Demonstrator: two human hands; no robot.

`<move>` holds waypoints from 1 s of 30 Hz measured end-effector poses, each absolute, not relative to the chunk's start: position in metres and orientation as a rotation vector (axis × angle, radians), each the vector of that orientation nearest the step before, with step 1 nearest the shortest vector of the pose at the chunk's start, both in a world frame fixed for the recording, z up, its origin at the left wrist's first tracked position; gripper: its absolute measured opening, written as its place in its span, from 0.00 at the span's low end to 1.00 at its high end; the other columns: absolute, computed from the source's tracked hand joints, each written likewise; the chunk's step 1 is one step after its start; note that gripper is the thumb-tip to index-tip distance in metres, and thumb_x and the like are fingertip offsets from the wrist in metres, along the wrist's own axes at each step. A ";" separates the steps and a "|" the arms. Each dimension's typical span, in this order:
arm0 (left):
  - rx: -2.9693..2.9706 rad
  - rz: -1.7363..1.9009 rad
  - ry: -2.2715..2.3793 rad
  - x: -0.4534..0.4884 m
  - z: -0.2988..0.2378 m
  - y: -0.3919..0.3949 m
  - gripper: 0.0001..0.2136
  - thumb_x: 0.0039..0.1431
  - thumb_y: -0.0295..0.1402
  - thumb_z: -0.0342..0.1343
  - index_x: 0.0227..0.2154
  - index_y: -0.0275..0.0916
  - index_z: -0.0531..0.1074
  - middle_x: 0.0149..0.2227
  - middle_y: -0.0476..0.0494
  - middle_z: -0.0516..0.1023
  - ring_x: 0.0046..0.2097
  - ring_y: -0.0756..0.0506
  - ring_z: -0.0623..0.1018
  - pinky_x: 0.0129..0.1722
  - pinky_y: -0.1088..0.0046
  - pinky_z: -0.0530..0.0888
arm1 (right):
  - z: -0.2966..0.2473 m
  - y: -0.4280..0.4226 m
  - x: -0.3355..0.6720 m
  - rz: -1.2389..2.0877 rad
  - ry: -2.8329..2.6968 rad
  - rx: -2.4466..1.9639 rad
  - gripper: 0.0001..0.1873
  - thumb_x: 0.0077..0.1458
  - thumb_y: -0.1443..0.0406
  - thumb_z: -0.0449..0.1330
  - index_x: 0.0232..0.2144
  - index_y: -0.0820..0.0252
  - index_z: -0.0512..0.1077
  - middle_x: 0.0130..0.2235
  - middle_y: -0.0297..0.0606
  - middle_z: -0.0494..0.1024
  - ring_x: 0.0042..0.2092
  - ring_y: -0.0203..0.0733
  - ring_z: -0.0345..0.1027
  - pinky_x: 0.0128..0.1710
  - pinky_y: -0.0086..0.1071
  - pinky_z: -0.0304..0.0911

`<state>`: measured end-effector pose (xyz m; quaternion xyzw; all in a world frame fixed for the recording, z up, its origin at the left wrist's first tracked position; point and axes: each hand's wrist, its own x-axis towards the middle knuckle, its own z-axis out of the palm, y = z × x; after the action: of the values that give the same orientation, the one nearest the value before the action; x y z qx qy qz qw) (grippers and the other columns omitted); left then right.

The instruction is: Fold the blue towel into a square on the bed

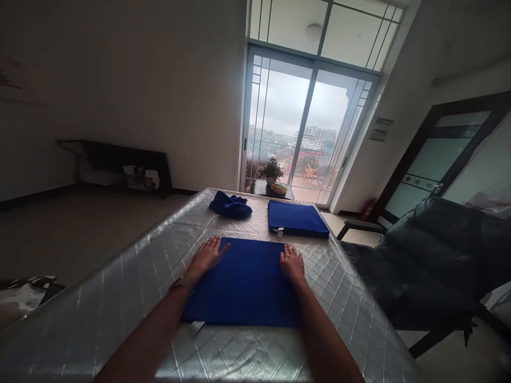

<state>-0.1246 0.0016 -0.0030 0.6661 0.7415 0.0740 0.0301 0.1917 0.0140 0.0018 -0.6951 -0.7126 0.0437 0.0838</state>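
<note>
A blue cloth (247, 282) lies spread flat on the silver quilted table (120, 298) in front of me. My left hand (207, 256) rests flat on its far left corner, fingers stretched out. My right hand (292, 263) lies flat on its far right corner, fingers extended. Neither hand grips anything. Farther back, a neatly folded stack of blue cloths (296, 218) sits to the right. A crumpled blue cloth (230, 205) lies to the left of that stack.
A dark chair (431, 255) stands close to the table's right side. Glass balcony doors (303, 127) are behind the table, with a potted plant (271, 171) on a small dark stand. A low dark shelf (120, 165) lines the left wall.
</note>
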 end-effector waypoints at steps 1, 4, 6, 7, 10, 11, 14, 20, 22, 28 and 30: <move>2.052 0.225 2.287 -0.125 -0.003 0.001 0.37 0.66 0.53 0.24 0.68 0.29 0.46 0.70 0.36 0.45 0.70 0.41 0.49 0.67 0.61 0.46 | 0.002 0.014 0.192 0.132 -2.127 -2.074 0.31 0.66 0.58 0.37 0.68 0.59 0.48 0.70 0.36 0.47 0.69 0.41 0.38 0.66 0.42 0.31; 2.042 0.217 2.286 -0.124 -0.002 0.001 0.38 0.66 0.54 0.23 0.68 0.29 0.45 0.70 0.36 0.45 0.70 0.41 0.49 0.67 0.61 0.45 | 0.001 0.014 0.192 0.131 -2.130 -2.062 0.31 0.66 0.58 0.37 0.68 0.60 0.48 0.70 0.36 0.47 0.69 0.41 0.38 0.66 0.42 0.31; 2.037 0.214 2.285 -0.124 -0.002 0.001 0.38 0.66 0.54 0.24 0.68 0.29 0.45 0.70 0.36 0.45 0.70 0.41 0.49 0.67 0.61 0.46 | 0.001 0.014 0.192 0.130 -2.129 -2.052 0.31 0.66 0.58 0.37 0.68 0.60 0.49 0.69 0.36 0.48 0.69 0.41 0.38 0.66 0.42 0.31; 2.035 0.213 2.285 -0.124 -0.002 0.001 0.38 0.66 0.54 0.24 0.68 0.29 0.45 0.70 0.36 0.45 0.70 0.41 0.49 0.67 0.61 0.46 | 0.001 0.014 0.192 0.131 -2.128 -2.047 0.31 0.66 0.58 0.37 0.68 0.61 0.49 0.69 0.36 0.48 0.69 0.41 0.39 0.66 0.42 0.31; 2.041 0.214 2.283 -0.124 -0.003 0.002 0.37 0.66 0.53 0.25 0.68 0.29 0.46 0.70 0.35 0.45 0.70 0.41 0.48 0.67 0.61 0.47 | 0.001 0.014 0.192 0.138 -2.122 -2.041 0.31 0.66 0.58 0.37 0.68 0.60 0.49 0.69 0.36 0.48 0.69 0.41 0.39 0.66 0.42 0.31; 2.043 0.215 2.281 -0.125 -0.003 0.003 0.37 0.66 0.53 0.25 0.67 0.29 0.46 0.70 0.35 0.45 0.70 0.41 0.49 0.67 0.61 0.47 | 0.001 0.014 0.192 0.142 -2.116 -2.041 0.31 0.66 0.58 0.37 0.68 0.60 0.49 0.70 0.36 0.48 0.69 0.41 0.39 0.66 0.42 0.30; 2.048 0.221 2.278 -0.126 -0.005 0.004 0.38 0.66 0.54 0.24 0.67 0.28 0.46 0.70 0.35 0.46 0.70 0.40 0.49 0.67 0.61 0.46 | 0.001 0.015 0.192 0.155 -2.108 -2.037 0.31 0.66 0.58 0.38 0.68 0.60 0.49 0.70 0.37 0.47 0.69 0.41 0.39 0.66 0.42 0.31; 2.051 0.245 2.272 -0.127 -0.007 0.005 0.39 0.65 0.55 0.24 0.67 0.27 0.46 0.70 0.35 0.47 0.70 0.39 0.50 0.67 0.60 0.47 | 0.001 0.014 0.192 0.159 -2.114 -2.026 0.31 0.66 0.58 0.37 0.68 0.61 0.49 0.70 0.37 0.47 0.69 0.42 0.39 0.66 0.44 0.33; 2.049 0.254 2.269 -0.127 -0.008 0.005 0.39 0.65 0.55 0.24 0.67 0.28 0.46 0.70 0.36 0.47 0.70 0.40 0.50 0.67 0.59 0.47 | 0.001 0.014 0.192 0.161 -2.117 -2.035 0.31 0.66 0.58 0.37 0.68 0.61 0.49 0.70 0.37 0.46 0.69 0.42 0.38 0.66 0.43 0.32; 2.054 0.279 2.260 -0.130 -0.012 0.008 0.40 0.65 0.56 0.25 0.67 0.27 0.46 0.70 0.34 0.47 0.70 0.39 0.50 0.67 0.58 0.46 | 0.001 0.014 0.192 0.155 -2.125 -2.040 0.31 0.65 0.58 0.37 0.68 0.61 0.48 0.70 0.37 0.47 0.70 0.42 0.38 0.66 0.44 0.32; 2.062 0.288 2.253 -0.130 -0.013 0.008 0.40 0.65 0.56 0.25 0.67 0.27 0.47 0.70 0.34 0.47 0.70 0.39 0.50 0.67 0.57 0.47 | 0.001 0.014 0.192 0.156 -2.129 -2.041 0.32 0.65 0.58 0.37 0.68 0.61 0.48 0.70 0.37 0.47 0.70 0.42 0.38 0.66 0.44 0.32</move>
<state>-0.1304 0.0084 -0.0133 0.6717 0.7339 0.0937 0.0372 0.1922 0.0143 0.0011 -0.6880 -0.7177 0.0526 0.0938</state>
